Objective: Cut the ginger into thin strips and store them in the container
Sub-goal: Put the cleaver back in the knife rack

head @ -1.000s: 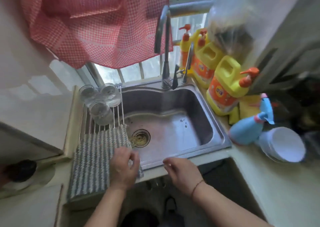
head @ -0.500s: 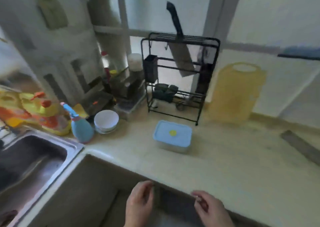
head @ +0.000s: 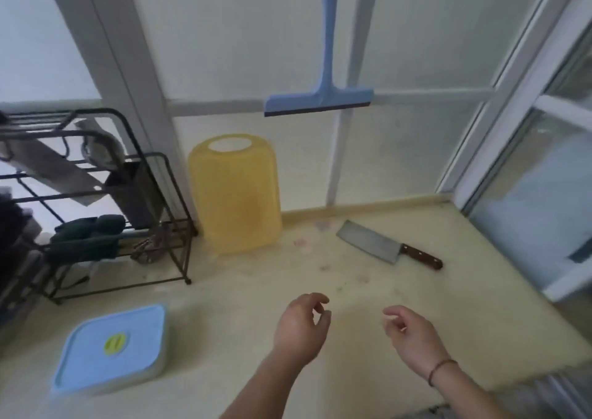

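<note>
Two hands, left hand (head: 299,330), right hand (head: 411,335), one cleaver (head: 386,245), one cutting board (head: 234,194), one lidded container (head: 110,348), one squeegee (head: 320,98), one wire rack (head: 96,200)

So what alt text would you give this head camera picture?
Two empty hands, left hand and right hand, hover over a beige counter. A cleaver lies beyond, a yellow cutting board leans on the wall, a blue-lidded container sits left.

— What are the hands doing?
— The left hand (head: 299,330) and right hand (head: 413,333) are hovering side by side, apart, fingers loosely curled, holding nothing, forearms reaching forward.
</note>
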{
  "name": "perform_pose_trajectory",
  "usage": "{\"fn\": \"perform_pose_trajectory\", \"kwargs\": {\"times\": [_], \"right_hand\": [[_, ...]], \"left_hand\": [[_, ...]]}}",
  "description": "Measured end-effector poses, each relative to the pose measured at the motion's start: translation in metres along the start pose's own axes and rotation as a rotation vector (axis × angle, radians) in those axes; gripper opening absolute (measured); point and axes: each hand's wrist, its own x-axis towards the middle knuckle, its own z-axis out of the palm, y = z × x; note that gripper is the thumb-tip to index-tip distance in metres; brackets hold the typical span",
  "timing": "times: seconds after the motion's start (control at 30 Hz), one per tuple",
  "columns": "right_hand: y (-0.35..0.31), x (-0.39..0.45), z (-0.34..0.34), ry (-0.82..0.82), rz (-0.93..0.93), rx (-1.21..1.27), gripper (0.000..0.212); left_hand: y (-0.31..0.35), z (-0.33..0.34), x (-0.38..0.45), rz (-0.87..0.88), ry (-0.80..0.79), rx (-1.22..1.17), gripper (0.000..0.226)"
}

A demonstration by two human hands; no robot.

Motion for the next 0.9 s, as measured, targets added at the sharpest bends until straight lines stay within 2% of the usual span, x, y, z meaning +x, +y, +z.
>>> {"fn": "perform_pose_trajectory", "kwargs": {"times": [0.13,0.3,0.47,0.57,0.63,0.77,0.83,0.9], "right_hand": [[0.026,0.052,-0.032,0.072,0.104,-0.037,0.034],[0.064,0.118,-0.069,0.147,0.151,-0.121,0.047],[0.091,0.197,-0.104,0.063,0.066,-0.353,0.054],[0.091,0.234,-0.111,-0.069,-0.021,-0.482,0.062],[0.086,0.25,-0.108,-0.155,-0.07,-0.608,0.059],[0.085,0.269,-0.099,-0.166,-0.159,-0.735,0.036],[0.089,0.271,-0.095,-0.152,-0.164,-0.651,0.031],[0.089,0.265,-0.097,-0.151,-0.171,-0.435,0.027]], "left_hand": [[0.029,0.033,0.065,0.022,-0.138,0.088,0.029],[0.054,0.068,0.112,0.046,-0.255,0.203,0.032],[0.078,0.096,0.139,-0.016,-0.268,0.284,0.033],[0.095,0.108,0.15,-0.073,-0.237,0.289,0.033],[0.104,0.112,0.156,-0.093,-0.214,0.285,0.033],[0.111,0.111,0.165,-0.096,-0.173,0.309,0.033],[0.108,0.105,0.169,-0.099,-0.148,0.332,0.034],[0.104,0.099,0.173,-0.094,-0.105,0.334,0.033]]}}
